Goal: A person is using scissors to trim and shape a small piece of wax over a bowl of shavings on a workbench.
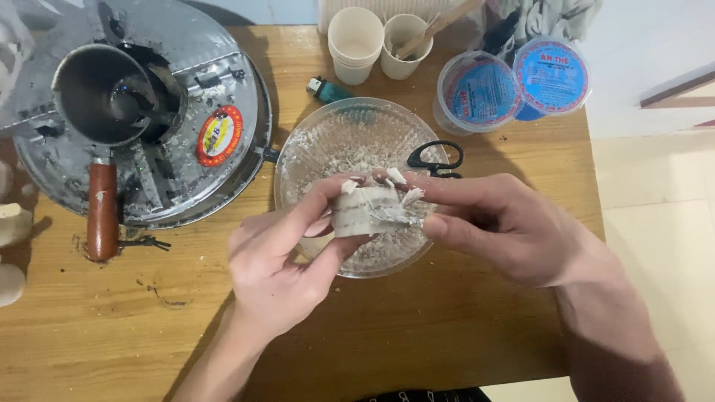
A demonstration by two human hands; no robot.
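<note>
Both hands meet over the middle of the wooden table [417, 335], above the near rim of a clear glass bowl [298, 160]. The left hand [279, 264] is partly curled, its thumb and forefinger pinching the left side of a small white waxy block [365, 210] with a grey band round it. The right hand [506, 227] comes in from the right, thumb and forefinger closed on the block's right side, where ragged white flakes stick out. The other fingers of both hands are folded loosely beneath. So the block is gripped between the two hands, held clear of the bowl and just above it.

The bowl carries a scatter of white crumbs and shavings across its ribbed bottom. Black-handled scissors [436, 158] lie at its far right rim, partly hidden by the right hand's fingers.

To the left, near the table's left edge, a round metal lid [223, 82], smeared with dark residue, bears a small metal pot [100, 93] with a red-brown wooden handle pointing toward the near edge. Pale rounded lumps [13, 223] sit at the very left edge.

Toward the far edge stand two cream paper cups [356, 45], one holding a wooden stick [439, 22]. A small teal lighter [328, 90] lies just before them. At the far right corner are two clear plastic tubs [514, 85] with blue printed lids. Beyond the table's right edge shows pale tiled floor [655, 193].
</note>
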